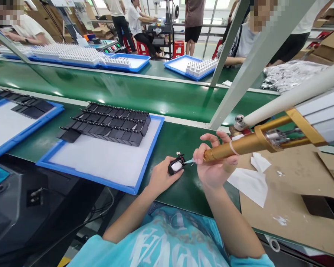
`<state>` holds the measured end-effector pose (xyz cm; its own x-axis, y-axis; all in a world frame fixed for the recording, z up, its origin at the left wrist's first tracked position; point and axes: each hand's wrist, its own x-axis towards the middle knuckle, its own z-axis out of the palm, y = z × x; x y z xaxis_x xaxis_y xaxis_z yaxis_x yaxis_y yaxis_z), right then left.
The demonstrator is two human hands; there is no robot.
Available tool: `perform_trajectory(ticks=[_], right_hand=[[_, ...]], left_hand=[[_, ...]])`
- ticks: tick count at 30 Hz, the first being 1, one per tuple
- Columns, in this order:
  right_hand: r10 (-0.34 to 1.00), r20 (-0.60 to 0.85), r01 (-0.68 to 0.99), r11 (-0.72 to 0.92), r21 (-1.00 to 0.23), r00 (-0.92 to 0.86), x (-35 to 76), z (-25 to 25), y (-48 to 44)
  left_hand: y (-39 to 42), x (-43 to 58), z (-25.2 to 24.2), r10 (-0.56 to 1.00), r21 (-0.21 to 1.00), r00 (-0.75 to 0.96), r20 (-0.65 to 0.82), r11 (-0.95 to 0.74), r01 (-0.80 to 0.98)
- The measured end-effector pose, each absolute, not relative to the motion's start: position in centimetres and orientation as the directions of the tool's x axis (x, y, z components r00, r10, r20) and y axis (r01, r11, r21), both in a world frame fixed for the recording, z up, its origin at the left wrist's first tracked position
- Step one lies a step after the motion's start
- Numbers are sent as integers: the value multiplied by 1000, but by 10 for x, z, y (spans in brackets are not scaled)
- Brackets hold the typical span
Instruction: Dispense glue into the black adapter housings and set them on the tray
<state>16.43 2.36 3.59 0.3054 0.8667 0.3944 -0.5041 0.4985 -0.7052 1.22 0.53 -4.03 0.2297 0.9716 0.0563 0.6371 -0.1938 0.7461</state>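
Note:
My left hand [163, 174] grips a small black plastic housing [172, 167] with a white part inside and thin wires at its top, just above the green bench. My right hand [213, 163] is wrapped round a gold-coloured glue dispenser [225, 149], some fingers raised off it. The dispenser's pale tapered nozzle [189, 161] points left and meets the housing's right edge; whether it touches I cannot tell. To the left, rows of similar black housings [114, 124] stand in a blue-rimmed tray [140, 181] with a white lining.
Another blue tray [25, 129] with black housings lies at far left. Brown cardboard [289, 185] at right carries white paper [252, 183] and a dark flat object [324, 206]. A metal post [239, 70] rises beyond my right hand. Across the green conveyor [122, 89], people work beside trays of white parts.

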Motion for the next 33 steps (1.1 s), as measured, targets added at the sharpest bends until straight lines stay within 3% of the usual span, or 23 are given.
perform_trajectory(ticks=[13,27,33], right_hand=[[847,422,-457,530,-714,323,163,36,24],[870,386,-507,492,-707,307,151,42,19],[863,421,-490,506,-710,280,143,43,19]], left_hand=[[2,11,-30,968,770,219,126,-234,593],[7,16,-34,975,776,203,85,-192,601],[8,23,-32,956,817,225,188,-279,505]])
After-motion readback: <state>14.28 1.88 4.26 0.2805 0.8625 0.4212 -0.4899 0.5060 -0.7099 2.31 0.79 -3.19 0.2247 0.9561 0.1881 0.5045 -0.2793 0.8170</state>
